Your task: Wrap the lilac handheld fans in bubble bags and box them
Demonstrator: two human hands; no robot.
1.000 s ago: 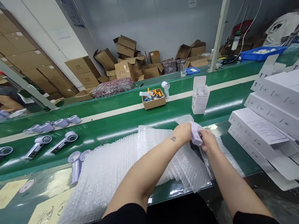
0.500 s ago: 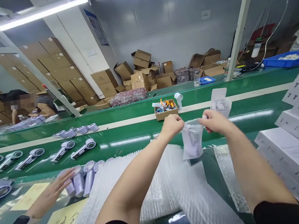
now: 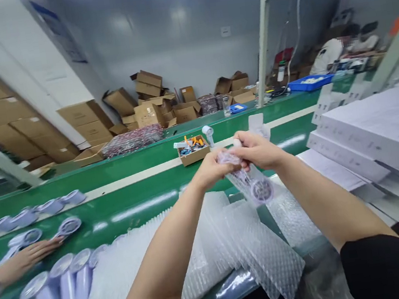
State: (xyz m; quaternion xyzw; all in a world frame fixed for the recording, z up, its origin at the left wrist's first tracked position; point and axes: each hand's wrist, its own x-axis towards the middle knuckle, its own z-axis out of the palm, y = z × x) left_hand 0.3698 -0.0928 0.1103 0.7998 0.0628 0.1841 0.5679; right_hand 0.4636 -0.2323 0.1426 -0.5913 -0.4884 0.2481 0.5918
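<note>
In front of me a lilac handheld fan (image 3: 263, 191) hangs tilted inside a clear bubble-wrap bag (image 3: 240, 179), its round head pointing down to the right. My left hand (image 3: 214, 168) is closed around the upper part of the bag. My right hand (image 3: 258, 150) grips the same bag from the other side, and a small whitish piece shows by its fingers. The two hands almost touch. Below them lies a spread of flat bubble-wrap bags (image 3: 217, 230) on the bench.
Several lilac fans (image 3: 66, 284) stand at left; a co-worker's hand (image 3: 33, 257) touches another fan (image 3: 69, 226). A small carton of parts (image 3: 193, 156) and a white fan (image 3: 208, 134) sit on the green belt. Stacked white boxes (image 3: 355, 158) line the right.
My view has turned right. My hands have drawn together, and the bag went from hanging upright to slanting with the fan's head low. The co-worker's hand has moved to a fan on the belt.
</note>
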